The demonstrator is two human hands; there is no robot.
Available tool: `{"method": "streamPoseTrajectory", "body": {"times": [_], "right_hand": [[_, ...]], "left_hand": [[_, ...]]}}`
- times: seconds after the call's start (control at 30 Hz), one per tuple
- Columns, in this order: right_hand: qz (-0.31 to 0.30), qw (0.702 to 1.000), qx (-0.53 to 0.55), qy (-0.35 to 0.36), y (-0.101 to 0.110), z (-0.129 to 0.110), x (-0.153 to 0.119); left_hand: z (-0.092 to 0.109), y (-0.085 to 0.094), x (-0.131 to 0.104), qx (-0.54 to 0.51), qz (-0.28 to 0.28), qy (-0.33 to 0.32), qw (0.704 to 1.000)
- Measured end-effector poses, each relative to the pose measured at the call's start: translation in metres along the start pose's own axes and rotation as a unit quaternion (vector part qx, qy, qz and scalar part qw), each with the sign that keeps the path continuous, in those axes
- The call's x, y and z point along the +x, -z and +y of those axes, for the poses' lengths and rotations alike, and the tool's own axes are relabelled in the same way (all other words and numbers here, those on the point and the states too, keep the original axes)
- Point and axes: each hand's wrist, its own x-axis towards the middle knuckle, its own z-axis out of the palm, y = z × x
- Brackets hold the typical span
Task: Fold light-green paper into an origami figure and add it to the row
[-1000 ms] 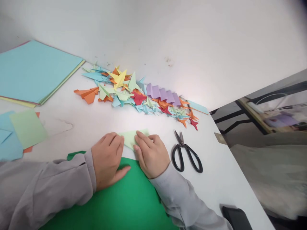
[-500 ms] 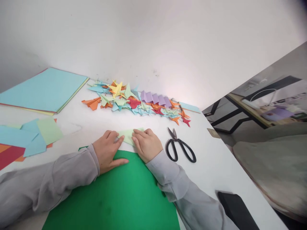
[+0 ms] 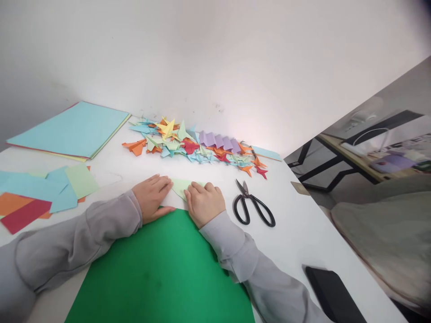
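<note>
A small pale green sheet of paper (image 3: 179,186), partly folded, lies on the table between my hands, just past the far edge of a big green sheet (image 3: 161,269). My left hand (image 3: 151,197) rests flat at the paper's left end, fingers stretched forward and thumb out to the side. My right hand (image 3: 205,204) has its fingers curled down over the right part of the paper, pressing on it. The fingers of that hand hide the paper's right end. Black-handled scissors (image 3: 247,197) lie partly open to the right of my right hand.
Folded paper planes (image 3: 168,130) in several colours line the wall, with a row of purple folded paper (image 3: 218,141). At left are loose coloured paper pieces (image 3: 30,213) and a stack of large sheets (image 3: 74,128). A black flat object (image 3: 333,294) lies near the right edge.
My left hand has shifted slightly forward and flattened at the paper's left end. My right hand's fingers have curled more. The view has turned a little to the left.
</note>
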Motion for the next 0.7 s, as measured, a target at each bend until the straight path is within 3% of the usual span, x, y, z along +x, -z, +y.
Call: {"method": "streamPoseTrajectory", "body": {"times": [0.37, 0.53, 0.7], "right_hand": [[0.004, 1.000, -0.001, 0.016, -0.004, 0.003, -0.003], [0.003, 1.000, -0.002, 0.020, -0.003, 0.004, -0.002], [0.000, 1.000, -0.004, 0.025, -0.004, 0.004, -0.002]], "left_hand": [[0.015, 0.001, -0.004, 0.041, -0.013, 0.086, 0.995], [0.018, 0.001, -0.004, 0.071, -0.009, 0.068, 0.995], [0.024, -0.005, -0.005, 0.101, 0.042, 0.034, 0.993]]}}
